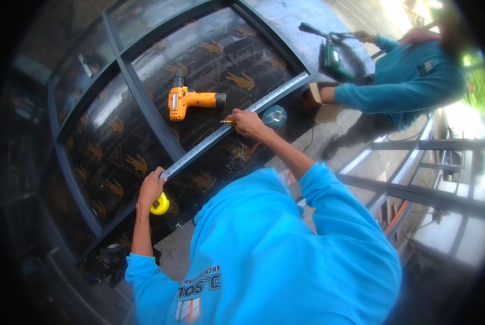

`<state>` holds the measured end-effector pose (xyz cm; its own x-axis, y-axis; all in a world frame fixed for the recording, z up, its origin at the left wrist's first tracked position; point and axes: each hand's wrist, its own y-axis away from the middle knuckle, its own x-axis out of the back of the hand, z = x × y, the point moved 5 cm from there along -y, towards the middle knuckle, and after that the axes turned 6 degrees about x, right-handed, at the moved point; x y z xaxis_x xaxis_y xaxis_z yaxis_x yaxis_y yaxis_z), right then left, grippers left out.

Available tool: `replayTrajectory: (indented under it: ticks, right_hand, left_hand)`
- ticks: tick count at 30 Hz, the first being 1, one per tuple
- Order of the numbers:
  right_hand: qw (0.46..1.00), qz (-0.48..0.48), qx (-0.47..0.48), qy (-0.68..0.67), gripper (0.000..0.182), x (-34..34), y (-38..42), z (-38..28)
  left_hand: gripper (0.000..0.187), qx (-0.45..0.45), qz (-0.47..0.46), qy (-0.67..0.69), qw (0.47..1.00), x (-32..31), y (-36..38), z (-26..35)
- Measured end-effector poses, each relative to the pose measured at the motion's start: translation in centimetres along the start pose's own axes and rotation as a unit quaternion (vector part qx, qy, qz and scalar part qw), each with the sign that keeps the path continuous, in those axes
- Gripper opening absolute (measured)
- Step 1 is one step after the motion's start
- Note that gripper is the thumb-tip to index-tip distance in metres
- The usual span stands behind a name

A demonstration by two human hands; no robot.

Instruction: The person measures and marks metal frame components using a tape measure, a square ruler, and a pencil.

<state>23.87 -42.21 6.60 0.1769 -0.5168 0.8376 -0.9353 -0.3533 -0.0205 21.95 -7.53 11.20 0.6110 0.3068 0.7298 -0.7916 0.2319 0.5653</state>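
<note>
A long silver measuring rule (202, 145) lies along the near bar of a dark metal frame (145, 108). My left hand (151, 189) grips the lower left end of the rule, fingers bent over it. Just beside that hand is a round yellow tape measure (160, 205). Closed around a pencil (227, 122), my right hand (246, 124) rests by the middle of the rule, with the pencil tip pointing left. A yellow-orange cordless drill (191, 103) lies on the black printed board behind the rule. To the right of my right hand sits a round teal object (275, 116).
At the right a co-worker in a teal sleeve (389, 95) holds a green power tool (332, 58) and has a hand at a cardboard box (325, 103). More metal frames (410, 187) stand at the lower right. A small metal piece (85, 66) lies at the far left.
</note>
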Motion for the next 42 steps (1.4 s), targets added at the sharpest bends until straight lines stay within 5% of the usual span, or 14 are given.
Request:
replayTrajectory:
  ticks: [13, 17, 29, 42]
  right_hand:
    - [0.999, 0.005, -0.036, -0.002, 0.036, 0.9, 0.2, 1.1]
    - [0.996, -0.014, -0.083, -0.007, 0.025, 0.0, -0.3, 2.0]
    - [1.000, 0.004, -0.029, 0.006, 0.028, 0.6, -0.4, 1.3]
    - [0.997, -0.005, -0.070, -0.023, 0.028, 2.2, -2.1, -1.0]
  left_hand:
    - [0.018, -0.033, -0.007, 0.026, 0.999, -0.5, -1.7, 0.8]
    - [0.021, 0.026, -0.034, 0.023, 0.999, -0.5, -1.6, 0.4]
    - [0.024, 0.007, -0.054, 0.020, 0.998, -0.9, -2.8, -0.4]
    - [0.024, 0.043, -0.065, 0.037, 0.996, -1.0, -2.9, -0.9]
